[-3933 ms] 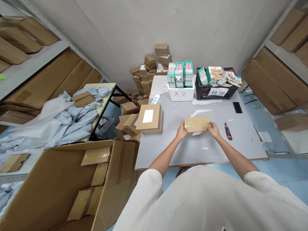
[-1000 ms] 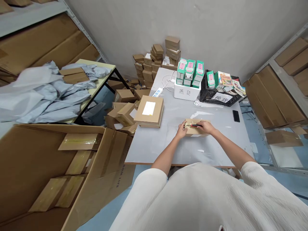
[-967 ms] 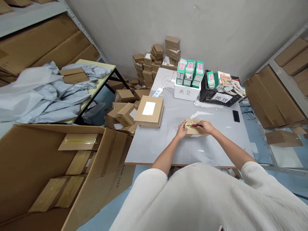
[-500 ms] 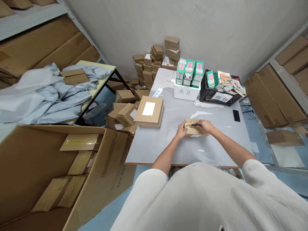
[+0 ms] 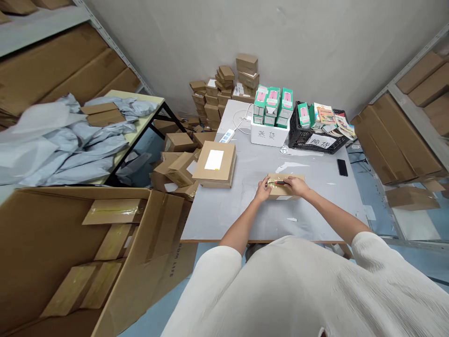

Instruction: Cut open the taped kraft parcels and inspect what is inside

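Kraft cardboard box, small, lies flat on the grey counter, near the front edge and roughly centred, its top crossed by shiny packing tape. Left hand rests on the box's left end, fingers curled over and bearing down, steadying it. Right hand comes in from the right, fingers pinched closed around a red utility knife; the knife's tip sits on the tape, though the blade itself is too small to make out.

Risk notes: the knife tip points toward the left fingers, with little between them, so a slip along the tape could reach that hand. Pressing too hard could also score whatever lies inside the box, which is closed and shows nothing. Smooth counter surface; the box could skid if the left hand's hold eases.

Nearby: a larger carton with a white label lies to the left, well clear of the hands. A black phone sits far right. Behind stand a white foam box and a black plastic crate.
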Action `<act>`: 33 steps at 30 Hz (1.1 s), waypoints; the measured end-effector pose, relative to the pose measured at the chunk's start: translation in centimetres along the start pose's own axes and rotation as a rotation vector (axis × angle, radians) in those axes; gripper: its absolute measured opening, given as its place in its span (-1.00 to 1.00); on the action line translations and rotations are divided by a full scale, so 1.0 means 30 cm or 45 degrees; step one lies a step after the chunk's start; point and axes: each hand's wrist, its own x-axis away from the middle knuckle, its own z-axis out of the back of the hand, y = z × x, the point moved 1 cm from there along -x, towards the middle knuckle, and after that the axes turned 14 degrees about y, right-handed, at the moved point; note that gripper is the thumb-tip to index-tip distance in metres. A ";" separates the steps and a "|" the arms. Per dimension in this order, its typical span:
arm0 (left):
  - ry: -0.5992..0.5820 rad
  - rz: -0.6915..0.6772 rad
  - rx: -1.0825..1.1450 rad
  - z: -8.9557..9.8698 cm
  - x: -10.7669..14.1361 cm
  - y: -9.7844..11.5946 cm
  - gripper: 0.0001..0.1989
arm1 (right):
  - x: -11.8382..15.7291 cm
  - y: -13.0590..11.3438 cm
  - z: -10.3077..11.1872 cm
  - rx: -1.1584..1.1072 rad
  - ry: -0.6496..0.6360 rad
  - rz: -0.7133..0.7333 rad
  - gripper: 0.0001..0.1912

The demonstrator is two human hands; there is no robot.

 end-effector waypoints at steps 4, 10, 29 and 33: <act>-0.012 -0.008 -0.003 0.004 -0.001 0.003 -0.39 | -0.005 -0.009 0.003 0.020 0.000 0.005 -0.61; -0.058 0.007 0.034 0.019 -0.008 0.010 -0.37 | -0.031 0.011 0.020 0.036 -0.024 0.055 -0.62; -0.072 0.033 0.000 0.036 -0.002 0.025 -0.36 | -0.033 0.004 0.073 0.097 -0.109 -0.016 -0.60; -0.064 0.026 -0.034 0.039 0.000 0.028 -0.37 | -0.030 0.017 0.071 0.084 -0.110 0.004 -0.59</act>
